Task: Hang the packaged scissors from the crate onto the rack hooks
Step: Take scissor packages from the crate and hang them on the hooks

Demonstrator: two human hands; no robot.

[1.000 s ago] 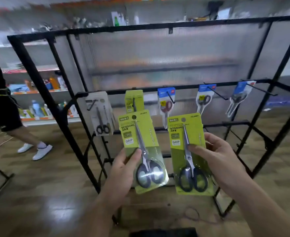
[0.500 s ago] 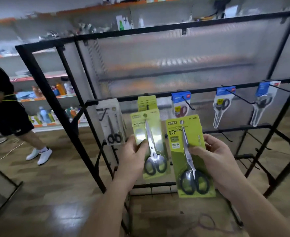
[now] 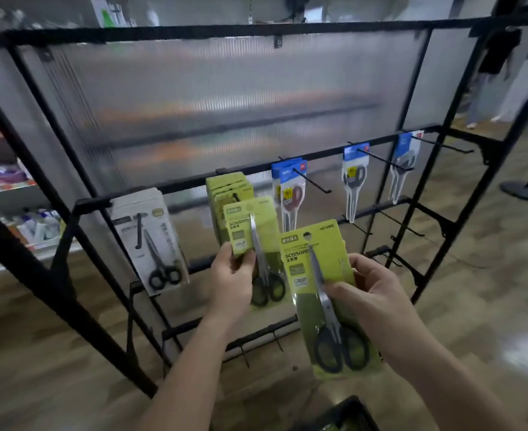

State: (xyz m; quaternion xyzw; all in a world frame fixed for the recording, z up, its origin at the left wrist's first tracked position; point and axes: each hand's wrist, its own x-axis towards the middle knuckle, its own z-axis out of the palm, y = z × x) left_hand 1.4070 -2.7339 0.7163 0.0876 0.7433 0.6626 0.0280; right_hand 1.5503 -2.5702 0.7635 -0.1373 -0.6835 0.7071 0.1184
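My left hand [image 3: 232, 276] pinches a green scissors pack [image 3: 250, 231] by its left edge and holds it up against the stack of green packs [image 3: 227, 186] hanging on a hook of the black rack [image 3: 256, 166]. My right hand [image 3: 369, 301] grips a second green scissors pack [image 3: 324, 265], lower and nearer to me, tilted a little. A black crate [image 3: 346, 413] shows at the bottom edge, mostly cut off.
White scissors packs [image 3: 146, 231] hang left of the green stack. Blue-topped packs [image 3: 289, 189], [image 3: 354, 172], [image 3: 407, 158] hang on long hooks to the right. Bare hooks stick out of the lower bars. A ribbed plastic panel backs the rack. A stanchion base [image 3: 525, 189] stands at right.
I have stepped closer to the rack. My left hand has carried its pack up and forward to the green stack. My right hand's pack has stayed low and tilted slightly.
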